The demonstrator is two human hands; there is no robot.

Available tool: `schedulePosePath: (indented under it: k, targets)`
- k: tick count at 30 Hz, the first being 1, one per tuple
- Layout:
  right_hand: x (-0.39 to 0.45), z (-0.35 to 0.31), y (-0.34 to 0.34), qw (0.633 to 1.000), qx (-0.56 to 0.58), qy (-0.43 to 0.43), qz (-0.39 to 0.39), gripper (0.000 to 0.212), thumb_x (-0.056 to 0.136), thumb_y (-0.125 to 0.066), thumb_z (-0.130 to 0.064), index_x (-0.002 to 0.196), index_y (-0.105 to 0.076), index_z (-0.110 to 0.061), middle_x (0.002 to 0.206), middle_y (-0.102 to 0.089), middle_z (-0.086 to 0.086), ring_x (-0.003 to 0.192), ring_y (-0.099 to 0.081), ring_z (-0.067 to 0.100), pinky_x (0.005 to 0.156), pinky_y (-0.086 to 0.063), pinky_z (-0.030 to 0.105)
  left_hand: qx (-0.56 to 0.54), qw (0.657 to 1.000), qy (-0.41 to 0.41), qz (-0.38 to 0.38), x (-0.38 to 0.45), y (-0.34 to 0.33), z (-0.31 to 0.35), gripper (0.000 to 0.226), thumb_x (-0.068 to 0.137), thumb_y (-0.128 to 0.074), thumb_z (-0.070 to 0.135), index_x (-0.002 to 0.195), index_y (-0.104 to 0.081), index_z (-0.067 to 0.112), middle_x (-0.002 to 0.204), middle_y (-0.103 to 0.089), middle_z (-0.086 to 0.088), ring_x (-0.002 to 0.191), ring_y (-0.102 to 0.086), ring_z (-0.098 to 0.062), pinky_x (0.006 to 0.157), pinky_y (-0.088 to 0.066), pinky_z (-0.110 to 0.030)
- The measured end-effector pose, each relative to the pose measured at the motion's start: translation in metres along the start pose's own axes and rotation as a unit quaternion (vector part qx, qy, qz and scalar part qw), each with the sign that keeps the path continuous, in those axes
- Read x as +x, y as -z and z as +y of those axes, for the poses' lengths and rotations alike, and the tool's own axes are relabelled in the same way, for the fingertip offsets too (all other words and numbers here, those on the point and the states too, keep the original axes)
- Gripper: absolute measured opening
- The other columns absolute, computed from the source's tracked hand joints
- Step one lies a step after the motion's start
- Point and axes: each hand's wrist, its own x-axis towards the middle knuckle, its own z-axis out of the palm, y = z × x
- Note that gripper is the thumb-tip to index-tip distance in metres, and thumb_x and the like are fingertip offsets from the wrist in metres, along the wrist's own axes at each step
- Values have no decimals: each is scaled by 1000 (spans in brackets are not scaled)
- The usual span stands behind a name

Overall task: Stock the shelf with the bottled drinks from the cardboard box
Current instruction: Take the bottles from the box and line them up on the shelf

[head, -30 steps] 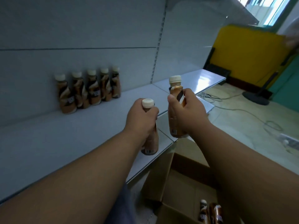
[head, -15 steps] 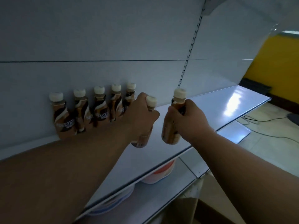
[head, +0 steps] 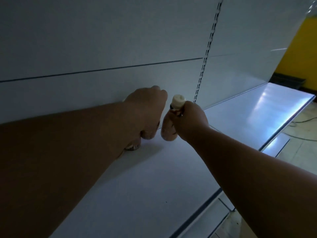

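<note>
Both my hands reach deep over the white shelf (head: 154,186) toward its back panel. My left hand (head: 145,112) is closed around a brown coffee bottle; only the bottle's base (head: 133,146) shows under my fist, low at the shelf surface. My right hand (head: 190,121) grips a second brown bottle (head: 169,129) with a cream cap (head: 178,100), tilted a little and just right of the first. The row of bottles standing at the back is hidden behind my left forearm. The cardboard box is out of view.
A slotted upright (head: 205,54) runs down the white back panel (head: 103,40) right behind my hands. The shelf continues to the right with a bright glare (head: 267,107). A lower shelf edge (head: 221,210), floor with a cable (head: 301,134) and a yellow wall (head: 301,48) lie right.
Both hands moved forward and down with their bottles toward the back of the shelf. My view closed in, so my left arm now hides the standing row and the box has left the frame.
</note>
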Motion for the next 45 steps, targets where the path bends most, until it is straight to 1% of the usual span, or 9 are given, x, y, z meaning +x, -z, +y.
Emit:
schedulePosePath:
  k: [4,10,13,16,20,25,32,35,45]
  targets:
    - [18,-4,-29,1000,5,-5,8,24,82,-64,-35,91,-60,-14,89,-58,5,68,-50,16,47,-26,22,63,997,-24,36,7,-9,-11,55,62,-83,21,100,-43,18,98,-46,-5,74,-47,-20,62,-40,-37]
    - [42,-9,-37,999,-21,-12,-32,23,82,-64,-37,82,-59,-15,74,-59,2,66,-56,18,48,-35,25,170,979,-58,97,17,-11,-14,31,83,-56,23,110,-47,14,108,-57,-9,98,-48,-27,76,-31,-37]
    - [36,-9,-30,999,-8,-27,-37,33,82,-68,-39,103,-57,-15,88,-59,1,76,-57,18,60,-45,29,190,978,-43,79,17,-13,-15,40,82,-57,29,117,-46,15,117,-51,-10,105,-46,-27,84,-35,-38]
    - [15,-11,-10,999,-24,5,-21,46,82,-68,-34,121,-50,-16,107,-57,5,85,-50,17,62,-38,26,179,980,-31,85,2,-10,-9,52,76,-59,39,120,-44,16,118,-45,-10,104,-43,-27,85,-35,-38]
    - [-27,-25,45,994,-70,83,2,47,82,-70,-29,123,-49,-19,116,-57,7,96,-56,19,75,-47,30,132,979,-55,143,-36,8,10,53,77,-25,44,115,-47,14,111,-51,-10,97,-46,-27,80,-35,-39]
    - [-98,-41,128,982,-147,110,39,43,83,-67,-32,120,-50,-19,113,-57,7,102,-56,24,84,-51,38,96,981,-61,159,-94,23,56,27,83,-55,32,106,-52,18,106,-57,-5,96,-52,-24,80,-42,-36]
    - [-214,-28,216,959,-272,54,63,42,85,-63,-33,123,-50,-19,115,-55,6,104,-53,24,79,-45,33,-119,980,-125,103,-169,25,155,35,77,-67,34,107,-55,19,103,-58,-4,91,-53,-23,71,-37,-33]
    - [-259,-18,254,953,-294,22,69,40,84,-64,-33,120,-51,-20,113,-55,6,102,-52,25,75,-43,33,-173,970,-151,84,-200,23,202,29,75,-70,31,100,-59,20,92,-59,-1,78,-52,-17,68,-47,-29]
    - [-381,78,315,949,-279,-113,98,40,84,-63,-34,120,-52,-22,112,-55,1,106,-50,19,81,-43,33,-184,949,-254,-19,-258,-12,327,29,75,-72,25,100,-56,26,96,-57,1,85,-53,-20,76,-52,-39]
